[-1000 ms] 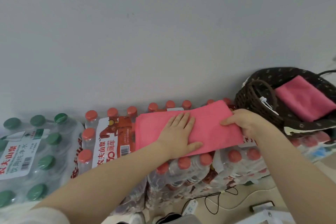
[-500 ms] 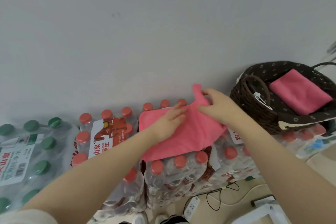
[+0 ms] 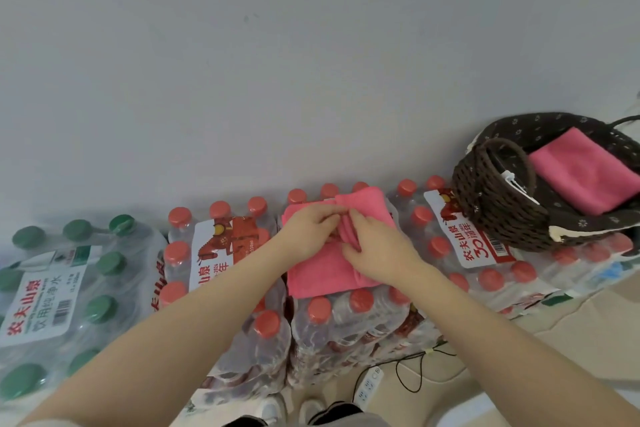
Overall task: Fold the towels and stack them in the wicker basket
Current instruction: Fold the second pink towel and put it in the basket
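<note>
Pink towel (image 3: 322,274), bunched mid-fold

Both hands (image 3: 341,239) cover the middle of the pink towel (image 3: 320,274), so its folds there are hidden, and the wicker basket (image 3: 498,198) runs off the right edge, maybe with more inside.
</note>
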### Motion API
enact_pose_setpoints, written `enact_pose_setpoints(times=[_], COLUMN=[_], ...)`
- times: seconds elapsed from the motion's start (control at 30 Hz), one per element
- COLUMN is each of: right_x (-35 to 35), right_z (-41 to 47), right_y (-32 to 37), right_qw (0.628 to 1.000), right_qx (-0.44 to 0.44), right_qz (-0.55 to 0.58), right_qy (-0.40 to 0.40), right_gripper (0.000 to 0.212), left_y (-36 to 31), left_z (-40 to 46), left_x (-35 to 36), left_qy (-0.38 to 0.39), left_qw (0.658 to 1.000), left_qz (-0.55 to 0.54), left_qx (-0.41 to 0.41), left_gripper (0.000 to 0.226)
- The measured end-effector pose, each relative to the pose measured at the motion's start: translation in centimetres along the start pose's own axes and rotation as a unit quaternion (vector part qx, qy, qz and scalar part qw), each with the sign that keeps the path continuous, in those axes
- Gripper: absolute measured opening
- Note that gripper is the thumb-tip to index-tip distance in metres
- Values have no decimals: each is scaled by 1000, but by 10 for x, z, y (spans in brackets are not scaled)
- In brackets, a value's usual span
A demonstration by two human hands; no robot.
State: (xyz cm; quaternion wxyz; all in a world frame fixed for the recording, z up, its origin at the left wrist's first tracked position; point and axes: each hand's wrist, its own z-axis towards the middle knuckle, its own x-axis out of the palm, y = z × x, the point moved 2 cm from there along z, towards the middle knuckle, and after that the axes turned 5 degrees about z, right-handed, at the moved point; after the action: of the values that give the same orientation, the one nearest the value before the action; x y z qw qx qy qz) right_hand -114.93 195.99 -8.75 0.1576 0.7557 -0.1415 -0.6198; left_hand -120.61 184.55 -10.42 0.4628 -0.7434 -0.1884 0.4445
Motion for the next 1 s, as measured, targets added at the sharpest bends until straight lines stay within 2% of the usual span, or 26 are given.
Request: enact_pose_setpoints(times=[0.07, 0.17, 0.2, 0.3, 0.37, 0.47, 0.5, 0.67, 0.77, 0.87, 1.0], right_x=[-11, -30, -29, 2, 17, 19, 18, 17, 18, 24, 24], right_z=[-3, 2, 4, 5, 4, 4, 3, 1, 8, 11, 10], right_y=[-6, -23, -27, -31, -37, -38, -37, -26, -19, -17, -11], right_qw=[999, 988, 991, 990, 988, 990, 991, 990, 993, 997, 997], right_qx=[-9, -42, -54, -61, -42, -28, -24, -3, -16, -1, 29], right_qz=[43, 25, -9, -119, -141, -136, -132, -143, -114, -80, -62], right_qy=[-32, -144, -124, 38, 57, 38, 28, -15, 5, -17, -44], right_gripper=[43, 40, 49, 103, 112, 92, 85, 76, 72, 85, 69], left_y=[-4, -10, -11, -14, -11, 3, 7, 22, 21, 24, 24], left_z=[3, 5, 6, 6, 1, -12, -18, -39, -30, -22, -25], left_x=[0, -2, -2, 0, -2, -15, -19, -23, -25, -23, -23], left_qy=[-3, -22, -28, -31, -53, -152, -160, -58, -50, -63, -100], left_qw=[997, 986, 982, 968, 971, 968, 966, 965, 961, 958, 948], left_qz=[79, 159, 184, 238, 225, 200, 203, 119, 91, -15, -161], left_qx=[24, 37, 41, 68, 65, 14, -22, -224, -256, -279, -255], left_gripper=[32, 29, 30, 33, 37, 49, 52, 52, 29, 35, 17])
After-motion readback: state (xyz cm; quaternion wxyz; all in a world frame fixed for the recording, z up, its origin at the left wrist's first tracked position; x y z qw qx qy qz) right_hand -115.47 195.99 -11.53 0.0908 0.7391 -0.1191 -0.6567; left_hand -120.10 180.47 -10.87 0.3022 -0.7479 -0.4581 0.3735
